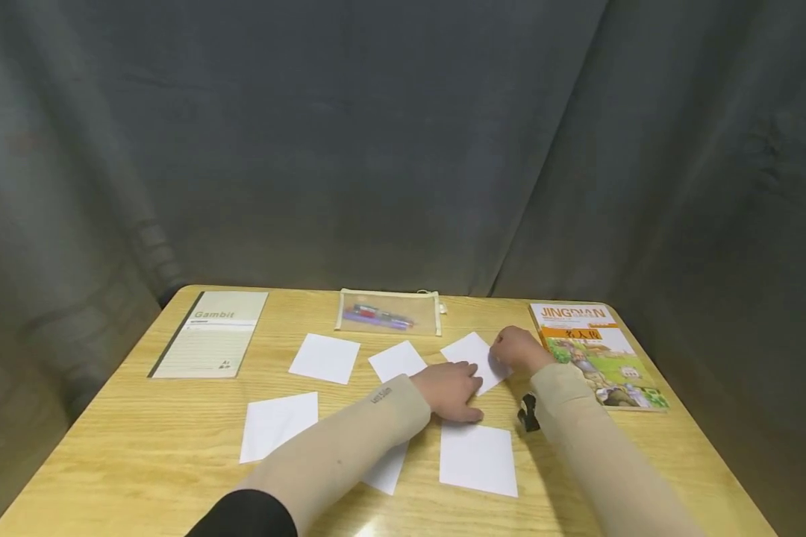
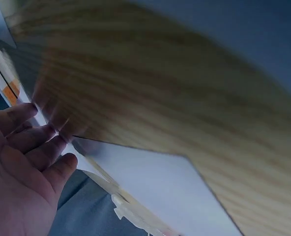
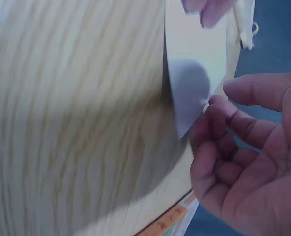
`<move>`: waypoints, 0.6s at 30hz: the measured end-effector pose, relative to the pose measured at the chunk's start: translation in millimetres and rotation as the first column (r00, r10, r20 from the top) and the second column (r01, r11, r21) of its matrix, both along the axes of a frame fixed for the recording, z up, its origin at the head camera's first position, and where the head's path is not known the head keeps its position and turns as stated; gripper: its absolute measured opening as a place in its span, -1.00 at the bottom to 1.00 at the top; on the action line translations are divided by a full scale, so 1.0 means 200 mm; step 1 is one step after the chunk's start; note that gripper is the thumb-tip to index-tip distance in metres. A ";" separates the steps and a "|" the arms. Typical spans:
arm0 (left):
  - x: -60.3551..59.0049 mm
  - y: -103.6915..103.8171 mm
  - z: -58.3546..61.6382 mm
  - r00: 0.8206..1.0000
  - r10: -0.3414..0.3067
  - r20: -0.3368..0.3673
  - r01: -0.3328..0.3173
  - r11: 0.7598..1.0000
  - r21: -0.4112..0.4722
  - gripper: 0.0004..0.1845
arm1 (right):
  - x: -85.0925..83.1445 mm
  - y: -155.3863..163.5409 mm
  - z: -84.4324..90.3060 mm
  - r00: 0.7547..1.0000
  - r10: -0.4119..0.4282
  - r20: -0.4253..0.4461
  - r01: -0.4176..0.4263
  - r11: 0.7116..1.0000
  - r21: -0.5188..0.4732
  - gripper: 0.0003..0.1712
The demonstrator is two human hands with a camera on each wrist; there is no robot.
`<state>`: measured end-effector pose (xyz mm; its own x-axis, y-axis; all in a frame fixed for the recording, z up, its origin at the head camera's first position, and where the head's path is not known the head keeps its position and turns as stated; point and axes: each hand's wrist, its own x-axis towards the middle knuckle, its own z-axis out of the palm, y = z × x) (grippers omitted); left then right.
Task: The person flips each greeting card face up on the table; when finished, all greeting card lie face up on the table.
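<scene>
A: Which sheet?
B: The plain white paper card (image 1: 473, 359), lying tilted at one o'clock from table centre. Left hand (image 1: 451, 390) presses flat, fingers together; right hand (image 1: 519, 350) pinches its corner.

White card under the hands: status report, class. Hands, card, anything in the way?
Left hand flat, pressing the white card. Right hand pinching its far corner. Other cards and book close by, none on top of it.
</scene>
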<state>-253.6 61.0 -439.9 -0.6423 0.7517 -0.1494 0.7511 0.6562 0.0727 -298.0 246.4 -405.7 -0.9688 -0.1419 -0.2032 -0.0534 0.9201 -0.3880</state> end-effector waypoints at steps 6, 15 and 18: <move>-0.03 -0.02 0.00 0.999 -0.014 0.043 0.013 1.000 0.028 -0.35 | -0.02 0.08 -0.02 0.999 -0.013 0.044 0.020 0.986 -0.166 -0.67; -0.10 -0.12 0.07 0.976 -0.111 -0.188 0.123 0.991 0.054 -0.77 | 0.00 0.16 -0.01 0.959 -0.005 0.283 0.177 0.791 -0.586 -0.78; -0.12 -0.16 0.10 0.937 -0.133 -0.324 0.144 0.990 0.010 -0.83 | 0.00 0.17 0.02 0.944 0.010 0.330 0.231 0.694 -0.682 -0.83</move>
<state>-277.5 29.1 -420.0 -0.5411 0.8376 0.0747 0.8211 0.5455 -0.1680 -297.8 281.4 -402.2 -0.8993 -0.2544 -0.3557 0.2537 0.3590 -0.8982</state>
